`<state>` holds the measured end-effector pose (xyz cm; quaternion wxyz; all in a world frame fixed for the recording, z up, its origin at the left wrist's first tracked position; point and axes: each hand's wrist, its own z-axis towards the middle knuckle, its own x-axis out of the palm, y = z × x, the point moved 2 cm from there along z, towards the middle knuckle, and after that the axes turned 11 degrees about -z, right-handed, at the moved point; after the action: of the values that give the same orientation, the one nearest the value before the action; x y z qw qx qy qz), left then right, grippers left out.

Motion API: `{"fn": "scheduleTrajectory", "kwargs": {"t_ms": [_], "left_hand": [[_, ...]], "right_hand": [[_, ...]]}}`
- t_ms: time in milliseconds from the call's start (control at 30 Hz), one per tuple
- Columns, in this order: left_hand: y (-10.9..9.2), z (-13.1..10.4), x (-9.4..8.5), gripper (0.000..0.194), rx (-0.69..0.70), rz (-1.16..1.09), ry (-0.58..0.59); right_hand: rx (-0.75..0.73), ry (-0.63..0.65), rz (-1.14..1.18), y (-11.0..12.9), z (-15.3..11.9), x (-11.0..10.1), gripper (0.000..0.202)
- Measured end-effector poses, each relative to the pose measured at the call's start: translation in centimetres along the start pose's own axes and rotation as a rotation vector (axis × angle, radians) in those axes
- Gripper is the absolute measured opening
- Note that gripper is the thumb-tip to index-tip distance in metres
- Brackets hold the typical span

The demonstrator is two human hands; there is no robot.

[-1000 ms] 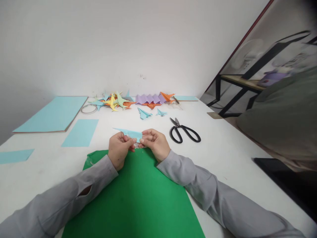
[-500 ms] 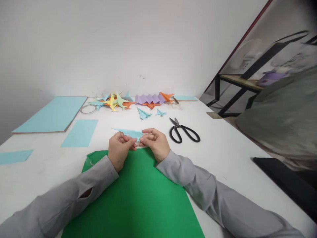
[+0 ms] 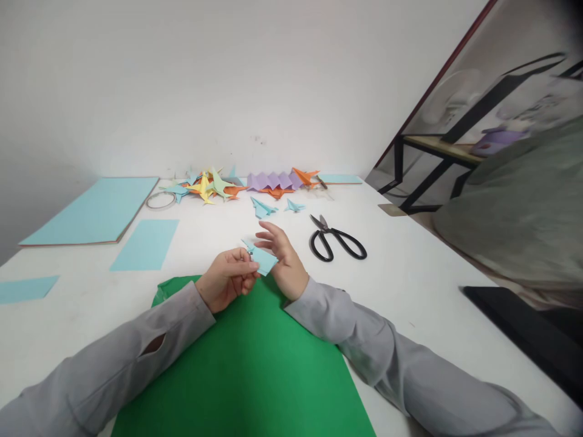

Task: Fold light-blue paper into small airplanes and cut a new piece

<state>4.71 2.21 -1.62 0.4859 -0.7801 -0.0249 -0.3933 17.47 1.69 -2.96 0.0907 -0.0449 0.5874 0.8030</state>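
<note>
A small folded piece of light blue paper [image 3: 265,261] is pinched between the thumb and fingers of my left hand [image 3: 231,276]. Its narrow pointed end sticks up and away from me. My right hand [image 3: 285,261] is beside the paper's right edge, fingers apart and raised behind it; whether it touches the paper I cannot tell. Both hands are above the far end of a green sheet [image 3: 246,358] that lies on the white table.
Black-handled scissors [image 3: 337,240] lie partly spread to the right. Two small blue folded planes [image 3: 263,207] rest ahead, before a row of colourful origami [image 3: 209,187] along the wall. Blue paper rectangles [image 3: 144,244], a larger blue stack [image 3: 91,209] and a clear tape roll [image 3: 161,200] lie left.
My right hand has let go of the folded paper and opened its fingers. The paper, held in my left hand, has turned so its point is now up instead of left.
</note>
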Motion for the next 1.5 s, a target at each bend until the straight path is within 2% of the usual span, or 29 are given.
{"fn": "scheduleTrajectory", "kwargs": {"t_ms": [100, 167, 233, 333, 433, 633, 867, 933, 1067, 1133, 1200, 1233, 1367, 1433, 1500], "left_hand": [[-0.1, -0.1, 0.1, 0.025, -0.082, -0.041, 0.042], [-0.3, -0.2, 0.1, 0.024, -0.112, -0.068, 0.049], [-0.6, -0.1, 0.0, 0.023, -0.085, -0.074, 0.036], [-1.5, 0.1, -0.6, 0.025, 0.109, -0.012, -0.039], [-2.2, 0.2, -1.3, 0.021, 0.276, 0.058, -0.127], [-2.1, 0.5, -1.7, 0.025, 0.333, 0.11, -0.146], [-1.8, 0.8, -2.3, 0.035, 0.414, 0.359, -0.151], [-1.8, 0.8, -2.4, 0.037, 0.413, 0.383, -0.148], [-1.9, 0.9, -2.5, 0.019, 0.395, 0.436, -0.221], [-1.9, 0.9, -2.4, 0.021, 0.401, 0.432, -0.254], [-1.9, 0.9, -2.4, 0.028, 0.406, 0.393, -0.264], [-1.9, 0.8, -2.4, 0.031, 0.406, 0.37, -0.257], [-1.8, 0.7, -2.3, 0.036, 0.408, 0.323, -0.192], [-1.9, 0.6, -2.1, 0.034, 0.405, 0.342, -0.174], [-1.8, 0.5, -1.9, 0.031, 0.392, 0.377, -0.166]], "right_hand": [[-0.119, 0.037, -0.142, 0.5, -0.2, 0.0, 0.033], [-0.13, 0.046, -0.143, 0.5, -0.3, 0.0, 0.018], [-0.109, 0.011, -0.104, 0.4, -0.2, 0.0, 0.013], [-0.098, -0.061, -0.057, 0.3, -0.1, -0.1, 0.014], [-0.091, -0.078, -0.085, 0.2, -0.1, -0.3, 0.018], [-0.041, 0.015, -0.219, 0.3, -0.4, -0.4, 0.017], [-0.003, 0.0, -0.235, -0.2, -0.3, -0.2, 0.018], [-0.031, -0.05, -0.288, -0.4, -0.2, -0.3, 0.02], [-0.227, -0.249, -0.533, 0.3, -0.2, -0.8, 0.02], [-0.328, -0.382, -0.645, 0.9, -0.5, -1.0, 0.018], [-0.38, -0.442, -0.695, 1.4, -0.9, -1.0, 0.018], [-0.396, -0.412, -0.694, 1.5, -1.1, -0.9, 0.02], [-0.405, -0.113, -0.57, 1.3, -1.3, 0.0, 0.027], [-0.381, -0.045, -0.482, 1.2, -1.1, 0.2, 0.026], [-0.345, -0.039, -0.418, 1.0, -0.9, 0.1, 0.021]]}}
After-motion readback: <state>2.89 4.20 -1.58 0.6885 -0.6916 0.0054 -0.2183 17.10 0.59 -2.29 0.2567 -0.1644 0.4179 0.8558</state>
